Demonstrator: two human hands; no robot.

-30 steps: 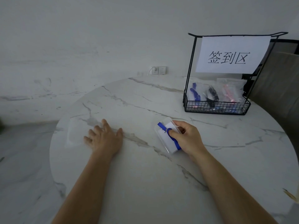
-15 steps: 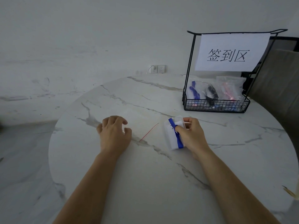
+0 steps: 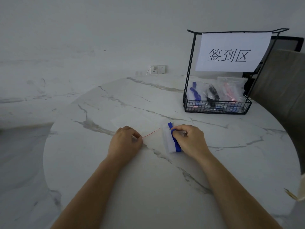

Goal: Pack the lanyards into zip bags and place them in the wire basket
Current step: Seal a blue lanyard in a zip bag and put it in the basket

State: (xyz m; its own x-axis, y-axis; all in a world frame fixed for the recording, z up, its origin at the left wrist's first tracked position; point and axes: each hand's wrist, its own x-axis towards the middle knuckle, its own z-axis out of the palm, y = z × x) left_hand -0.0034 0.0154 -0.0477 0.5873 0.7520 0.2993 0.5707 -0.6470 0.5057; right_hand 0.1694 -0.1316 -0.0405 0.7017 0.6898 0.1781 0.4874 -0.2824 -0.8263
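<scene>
Fingers of the left hand are curled together and pinch the near edge of a clear zip bag. The bag lies almost flat on the marble surface and is hard to make out apart from its thin red seal line. That line runs from the pinch toward the lanyard, a blue strap wound round a clear card sleeve. The right hand grips it with fingers clamped over strap and sleeve together, and its lower end touches the surface.

The step in hand looks to be opening the bag and feeding the lanyard in. To do it well, the left hand should lift only the top layer of the mouth so it gapes; I cannot tell whether it holds one layer or both. The right hand should hold the strap tight against the sleeve so no loose loop snags the seal. It should lead with the narrow end and push right to the bottom before the seal is pressed along its whole length.

Further right, well apart, stands the wire basket under a paper sign, with bagged lanyards upright inside. The finished bag belongs beside them.
</scene>
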